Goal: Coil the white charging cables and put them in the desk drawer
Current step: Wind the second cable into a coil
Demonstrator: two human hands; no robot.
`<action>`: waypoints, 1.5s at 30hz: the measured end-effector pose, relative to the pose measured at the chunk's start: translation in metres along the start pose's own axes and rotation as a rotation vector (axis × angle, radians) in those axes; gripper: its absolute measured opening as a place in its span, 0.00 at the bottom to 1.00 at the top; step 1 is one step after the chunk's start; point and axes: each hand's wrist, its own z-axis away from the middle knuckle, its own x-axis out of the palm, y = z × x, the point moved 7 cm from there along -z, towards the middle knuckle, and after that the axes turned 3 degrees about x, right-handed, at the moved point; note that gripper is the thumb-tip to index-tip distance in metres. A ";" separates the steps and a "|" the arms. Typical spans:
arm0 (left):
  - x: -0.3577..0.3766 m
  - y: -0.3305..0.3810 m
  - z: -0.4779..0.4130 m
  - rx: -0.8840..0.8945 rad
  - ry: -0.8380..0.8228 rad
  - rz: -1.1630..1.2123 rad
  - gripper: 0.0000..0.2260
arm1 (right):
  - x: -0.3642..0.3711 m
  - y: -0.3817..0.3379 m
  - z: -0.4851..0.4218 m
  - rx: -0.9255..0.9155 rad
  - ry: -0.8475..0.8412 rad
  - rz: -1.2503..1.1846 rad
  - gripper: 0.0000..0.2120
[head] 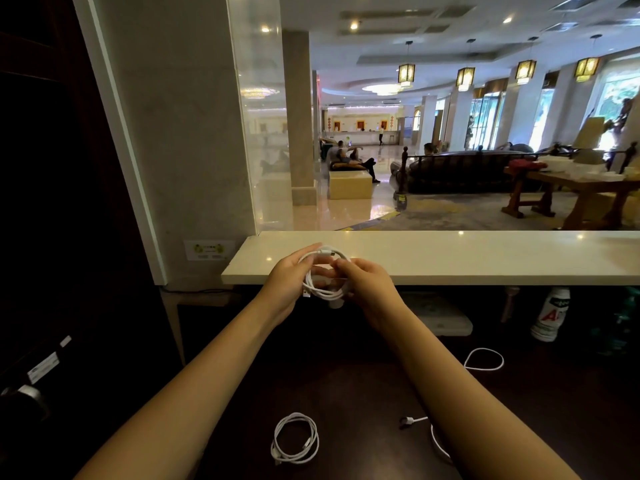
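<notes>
We are gripping the cable coil [319, 289]: left hand [284, 283] curling fingers round it, right hand [370, 289] pinching its loops just beside those fingers.

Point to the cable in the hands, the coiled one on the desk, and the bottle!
held cable [323, 294]: head view, lower loops
coiled desk cable [315, 441]: head view, right edge
white bottle [550, 315]: head view, label
</notes>
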 end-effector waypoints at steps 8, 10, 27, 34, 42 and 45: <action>0.007 -0.002 0.006 -0.159 -0.083 0.253 0.19 | -0.011 -0.006 -0.002 -0.175 0.019 0.146 0.10; 0.013 -0.006 0.011 -0.271 -0.161 0.285 0.22 | -0.009 -0.010 0.000 -0.260 0.011 0.260 0.09; 0.011 -0.001 0.022 -0.322 -0.340 0.182 0.19 | -0.001 -0.016 0.001 -0.321 -0.085 0.399 0.10; 0.000 -0.026 0.027 -0.308 -0.282 0.556 0.18 | 0.013 0.023 0.007 0.104 -0.335 -0.005 0.11; -0.012 -0.058 0.040 -0.433 -0.178 0.554 0.15 | 0.017 0.018 -0.002 -0.299 -0.177 0.482 0.10; -0.028 -0.073 0.046 -0.420 -0.109 0.436 0.10 | 0.021 0.040 -0.010 -0.247 -0.126 0.430 0.09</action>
